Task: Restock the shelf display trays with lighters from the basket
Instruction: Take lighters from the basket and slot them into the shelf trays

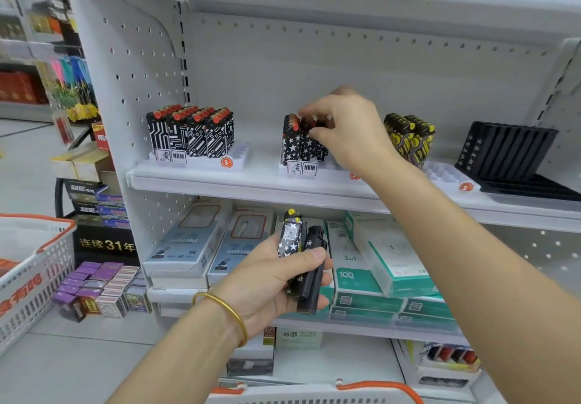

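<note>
My right hand (345, 124) reaches onto the upper shelf and pinches the top of a star-patterned lighter (309, 139) standing in the middle white display tray (327, 172). My left hand (273, 281) is lower, in front of the second shelf, gripping a small bunch of lighters (300, 259): a star-patterned one and black ones. A tray of black-and-white patterned lighters (191, 133) stands to the left. Yellow-and-black lighters (408, 136) fill part of a tray on the right. The white basket with an orange handle (314, 395) shows at the bottom edge.
An empty black display tray (509, 155) stands at the far right of the upper shelf. Boxed cables and chargers (377, 262) fill the second shelf. Another white basket (28, 265) sits at the left, with small boxes (100, 287) stacked on the floor beside the shelving.
</note>
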Available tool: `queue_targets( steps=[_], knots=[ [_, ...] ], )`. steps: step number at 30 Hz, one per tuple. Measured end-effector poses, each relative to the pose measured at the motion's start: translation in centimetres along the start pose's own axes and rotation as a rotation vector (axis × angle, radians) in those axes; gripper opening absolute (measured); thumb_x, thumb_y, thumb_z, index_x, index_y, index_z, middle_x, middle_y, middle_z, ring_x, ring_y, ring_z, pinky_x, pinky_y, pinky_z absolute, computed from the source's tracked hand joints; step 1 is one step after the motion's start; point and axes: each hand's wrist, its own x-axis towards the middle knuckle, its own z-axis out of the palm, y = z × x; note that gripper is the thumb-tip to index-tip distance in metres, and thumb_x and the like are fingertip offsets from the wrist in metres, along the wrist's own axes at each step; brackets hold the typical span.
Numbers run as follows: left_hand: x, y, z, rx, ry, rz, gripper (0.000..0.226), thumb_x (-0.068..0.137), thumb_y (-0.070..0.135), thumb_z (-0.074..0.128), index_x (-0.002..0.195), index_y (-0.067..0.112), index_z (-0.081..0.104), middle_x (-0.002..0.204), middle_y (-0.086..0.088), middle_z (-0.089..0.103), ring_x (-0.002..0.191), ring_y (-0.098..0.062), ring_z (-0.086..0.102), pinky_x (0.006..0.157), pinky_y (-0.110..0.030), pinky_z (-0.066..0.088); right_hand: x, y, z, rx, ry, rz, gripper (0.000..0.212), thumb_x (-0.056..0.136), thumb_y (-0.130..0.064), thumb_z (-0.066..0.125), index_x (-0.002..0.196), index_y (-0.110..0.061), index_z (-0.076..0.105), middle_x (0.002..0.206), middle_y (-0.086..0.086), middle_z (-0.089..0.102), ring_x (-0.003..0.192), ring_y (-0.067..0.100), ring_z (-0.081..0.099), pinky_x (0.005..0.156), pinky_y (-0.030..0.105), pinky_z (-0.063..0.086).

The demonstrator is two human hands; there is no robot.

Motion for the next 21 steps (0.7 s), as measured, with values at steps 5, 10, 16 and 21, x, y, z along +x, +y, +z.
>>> queue_targets(
  steps=[5, 10, 16, 21],
  knots=[
    [-0.2, -0.2, -0.2, 0.105, -0.008, 0.039, 0.022, 0.084, 0.008, 0.065, 0.104, 0.013, 0.056, 0.079, -0.007, 0.069, 0.064, -0.013, 0.066, 0.051, -0.030, 0.053, -6.1, -2.0, -2.3, 0.164, -0.148, -0.125, 0.020, 0.084, -0.014, 0.063, 0.099, -0.026, 0.071, 0.077, -0.010, 0.055, 0.067, 0.001, 0.049, 0.069, 0.009, 0.037],
    [-0.3, -0.4, 0.4, 0.175, 0.006, 0.091, 0.029, 0.085, 0.007, 0.064, 0.111, 0.015, 0.053, 0.082, -0.008, 0.066, 0.061, -0.011, 0.066, 0.049, -0.029, 0.052, -10.0, -1.7, -1.1, 0.007, -0.517, -0.122, 0.021, 0.084, -0.037, 0.062, 0.104, -0.034, 0.066, 0.091, -0.007, 0.057, 0.082, 0.010, 0.053, 0.079, 0.034, 0.046],
    [-0.2, -0.8, 1.0, 0.223, -0.003, 0.109, 0.026, 0.083, 0.003, 0.064, 0.104, 0.016, 0.053, 0.084, -0.008, 0.064, 0.060, -0.011, 0.065, 0.048, -0.026, 0.050, -10.4, -0.4, -1.3, 0.399, -0.556, 0.041, 0.013, 0.079, -0.010, 0.070, 0.087, -0.017, 0.064, 0.080, 0.004, 0.060, 0.061, 0.006, 0.049, 0.055, 0.020, 0.045],
    [-0.1, -1.0, 0.7, 0.133, -0.009, 0.067, 0.020, 0.086, 0.003, 0.062, 0.102, 0.010, 0.053, 0.077, -0.006, 0.065, 0.058, -0.012, 0.062, 0.046, -0.025, 0.049, -11.2, 1.3, -2.8, 0.752, -0.323, 0.237, 0.015, 0.085, 0.005, 0.059, 0.088, -0.008, 0.053, 0.080, 0.004, 0.054, 0.058, 0.019, 0.064, 0.047, 0.027, 0.050]
  ],
)
